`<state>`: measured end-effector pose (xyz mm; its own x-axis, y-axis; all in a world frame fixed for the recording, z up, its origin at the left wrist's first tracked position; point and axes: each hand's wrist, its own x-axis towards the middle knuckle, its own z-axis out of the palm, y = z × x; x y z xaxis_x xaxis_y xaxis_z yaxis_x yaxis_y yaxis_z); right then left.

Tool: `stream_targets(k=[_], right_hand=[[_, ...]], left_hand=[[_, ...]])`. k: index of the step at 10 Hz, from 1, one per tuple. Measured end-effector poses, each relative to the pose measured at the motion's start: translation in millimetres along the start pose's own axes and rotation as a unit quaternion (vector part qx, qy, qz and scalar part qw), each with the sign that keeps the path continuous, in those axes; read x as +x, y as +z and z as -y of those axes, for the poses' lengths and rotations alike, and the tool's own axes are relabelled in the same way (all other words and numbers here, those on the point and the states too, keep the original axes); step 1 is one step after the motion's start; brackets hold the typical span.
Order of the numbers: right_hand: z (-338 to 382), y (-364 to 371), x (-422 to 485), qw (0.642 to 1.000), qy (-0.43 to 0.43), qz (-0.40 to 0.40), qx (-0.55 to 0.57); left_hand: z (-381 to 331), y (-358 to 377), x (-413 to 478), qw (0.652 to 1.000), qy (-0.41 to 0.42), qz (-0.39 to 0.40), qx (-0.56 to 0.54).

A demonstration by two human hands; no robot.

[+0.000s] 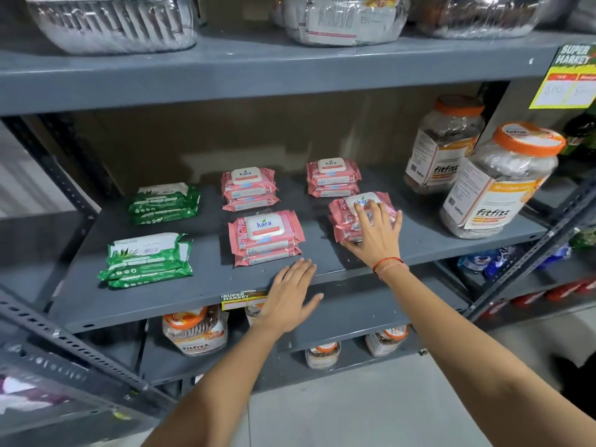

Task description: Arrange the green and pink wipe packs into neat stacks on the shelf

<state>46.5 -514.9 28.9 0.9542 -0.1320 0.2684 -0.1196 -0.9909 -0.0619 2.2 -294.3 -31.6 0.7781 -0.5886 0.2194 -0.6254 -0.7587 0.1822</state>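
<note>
Right then, your right hand (375, 233) lay flat, grip released, on the pink stack (361, 217) right of centre; your left hand (292, 293) hovered, fingers spread, over the shelf (180, 304) edge

grey shelf (200, 295): wipe stacks (266, 237), jars (496, 185)

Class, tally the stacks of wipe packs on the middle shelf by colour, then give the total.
Green stacks: 2, front and back
Pink stacks: 4, at and, under the right hand
Total: 6 stacks
</note>
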Motion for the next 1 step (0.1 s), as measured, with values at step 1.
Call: stream_targets(k=[1], right_hand=[[6.1,-1.6,-6.0,0.996,-0.017,-0.041,0.072]], left_hand=[[5.0,-20.4,-0.7,0.997,0.006,-0.067,-0.031]])
